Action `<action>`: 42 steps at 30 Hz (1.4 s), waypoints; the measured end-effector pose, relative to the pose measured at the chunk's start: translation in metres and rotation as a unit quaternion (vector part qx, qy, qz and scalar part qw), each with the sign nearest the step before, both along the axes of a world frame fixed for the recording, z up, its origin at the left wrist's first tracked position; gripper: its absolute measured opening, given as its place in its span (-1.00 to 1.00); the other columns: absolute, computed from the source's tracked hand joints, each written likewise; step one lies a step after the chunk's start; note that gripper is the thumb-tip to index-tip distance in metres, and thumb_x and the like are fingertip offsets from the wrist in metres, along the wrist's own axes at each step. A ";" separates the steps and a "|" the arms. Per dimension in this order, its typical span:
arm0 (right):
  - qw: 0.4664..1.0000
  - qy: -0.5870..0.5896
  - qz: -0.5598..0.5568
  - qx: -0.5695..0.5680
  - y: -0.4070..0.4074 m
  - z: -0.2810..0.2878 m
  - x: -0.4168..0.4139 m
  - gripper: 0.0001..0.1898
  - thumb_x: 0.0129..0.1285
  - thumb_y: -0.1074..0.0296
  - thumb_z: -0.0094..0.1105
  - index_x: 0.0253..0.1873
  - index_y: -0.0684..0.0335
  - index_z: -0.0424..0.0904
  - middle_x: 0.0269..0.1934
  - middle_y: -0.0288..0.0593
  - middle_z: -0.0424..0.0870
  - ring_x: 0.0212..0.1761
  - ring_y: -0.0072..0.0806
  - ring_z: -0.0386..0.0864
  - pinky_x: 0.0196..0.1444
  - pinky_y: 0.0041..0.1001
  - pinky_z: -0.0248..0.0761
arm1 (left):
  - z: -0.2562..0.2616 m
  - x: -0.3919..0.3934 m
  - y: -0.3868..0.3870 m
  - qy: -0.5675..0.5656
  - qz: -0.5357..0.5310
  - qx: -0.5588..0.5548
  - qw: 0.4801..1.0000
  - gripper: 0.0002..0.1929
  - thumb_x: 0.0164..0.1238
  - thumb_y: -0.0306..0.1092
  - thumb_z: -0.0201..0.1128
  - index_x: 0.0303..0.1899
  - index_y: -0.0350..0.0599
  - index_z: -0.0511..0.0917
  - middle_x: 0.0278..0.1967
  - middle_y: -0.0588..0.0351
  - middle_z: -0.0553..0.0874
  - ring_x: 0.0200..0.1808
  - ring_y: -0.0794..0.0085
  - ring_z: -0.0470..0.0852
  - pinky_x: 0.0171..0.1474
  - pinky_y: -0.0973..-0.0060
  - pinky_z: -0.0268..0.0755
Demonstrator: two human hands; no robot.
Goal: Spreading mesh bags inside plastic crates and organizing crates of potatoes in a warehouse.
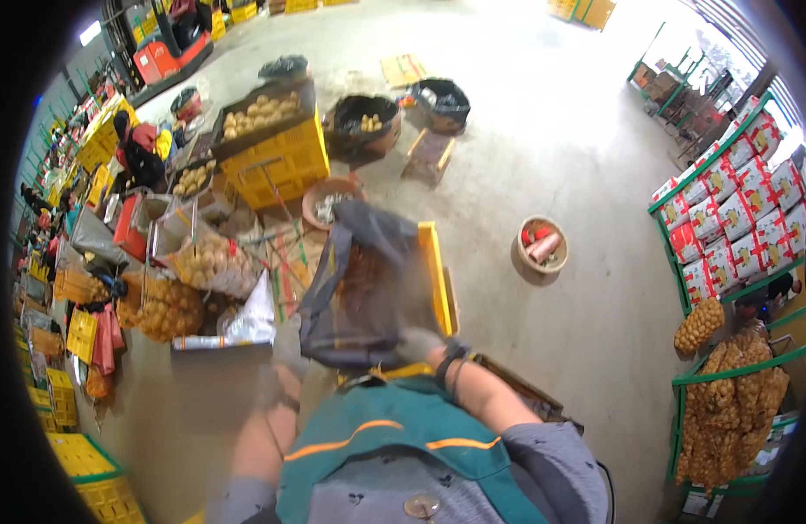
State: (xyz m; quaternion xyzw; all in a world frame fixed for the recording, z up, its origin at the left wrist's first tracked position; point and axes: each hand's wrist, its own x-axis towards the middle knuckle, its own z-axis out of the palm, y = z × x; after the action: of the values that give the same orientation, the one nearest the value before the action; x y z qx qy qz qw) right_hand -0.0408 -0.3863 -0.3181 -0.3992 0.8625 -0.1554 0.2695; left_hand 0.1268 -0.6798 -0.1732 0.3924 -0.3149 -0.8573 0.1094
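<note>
In front of me stands a yellow plastic crate (pixel 435 278) draped with a dark liner (pixel 376 226) that overhangs its left and near sides. Its inside looks brownish and partly blurred, so the contents cannot be told. My right hand (pixel 419 345), in a greyish glove with a dark band at the wrist, is at the crate's near right part. Whether its fingers grip the liner is unclear. My left hand (pixel 288 350) is smeared by motion just left of the liner's near corner. Beside it lies a silvery-white sheet or bag (pixel 252 318) above a dark edge.
Left are mesh sacks of potatoes (pixel 170 304) on frames. Ahead stand stacked yellow crates (pixel 278 170) topped with potatoes, a tub of pale pieces (pixel 327 200) and black-lined containers (pixel 363 128). A round basket (pixel 542 245) sits right. Green racks (pixel 678 383) hold sacks; a red forklift (pixel 170 59) stands back left.
</note>
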 end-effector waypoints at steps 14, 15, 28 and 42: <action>0.985 0.065 0.030 0.157 0.077 -0.061 0.003 -0.86 0.33 0.25 0.27 -0.13 0.08 0.77 -0.17 0.02 0.83 -0.10 -0.13 0.81 -0.18 -0.04 0.64 | -0.020 0.067 -0.056 -0.056 -0.014 -0.194 0.979 -0.73 0.57 -0.22 0.21 0.11 -0.11 0.68 -0.05 0.08 0.82 -0.11 0.28 0.83 -0.01 0.28 0.71; 0.994 0.045 0.056 0.078 0.066 -0.044 -0.005 -0.92 0.30 0.30 0.30 -0.18 0.08 0.75 -0.21 0.01 0.82 -0.11 -0.18 0.82 -0.22 -0.05 0.64 | -0.027 0.090 -0.055 -0.063 0.014 -0.195 0.979 -0.73 0.57 -0.22 0.21 0.11 -0.11 0.68 -0.05 0.08 0.82 -0.11 0.28 0.83 -0.01 0.28 0.71; 0.924 0.031 -0.321 -0.207 -0.004 0.143 -0.054 -0.54 0.38 -0.01 0.24 0.16 0.24 0.63 -0.04 0.19 0.73 -0.02 0.16 0.68 0.04 -0.09 0.55 | -0.077 0.025 -0.033 -0.082 -0.091 0.044 0.992 -0.79 0.49 -0.32 0.25 -0.01 -0.19 0.71 -0.20 0.14 0.79 -0.23 0.50 0.76 -0.11 0.48 0.60; 0.941 0.053 -0.333 -0.037 0.070 0.032 -0.039 -0.49 0.39 -0.13 0.14 -0.02 0.29 0.68 -0.08 0.31 0.74 0.00 0.27 0.69 0.06 -0.01 0.56 | 0.068 0.008 0.014 -0.059 -0.094 -0.192 0.975 -0.68 0.63 -0.18 0.21 0.16 -0.20 0.67 -0.08 0.17 0.78 -0.16 0.49 0.73 -0.06 0.46 0.62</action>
State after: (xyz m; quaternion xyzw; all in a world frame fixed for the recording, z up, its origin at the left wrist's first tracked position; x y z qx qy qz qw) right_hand -0.0794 -0.3158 -0.2864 -0.1067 0.9528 -0.2469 0.1407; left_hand 0.1343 -0.6662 -0.1057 0.3825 -0.5146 -0.7629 0.0825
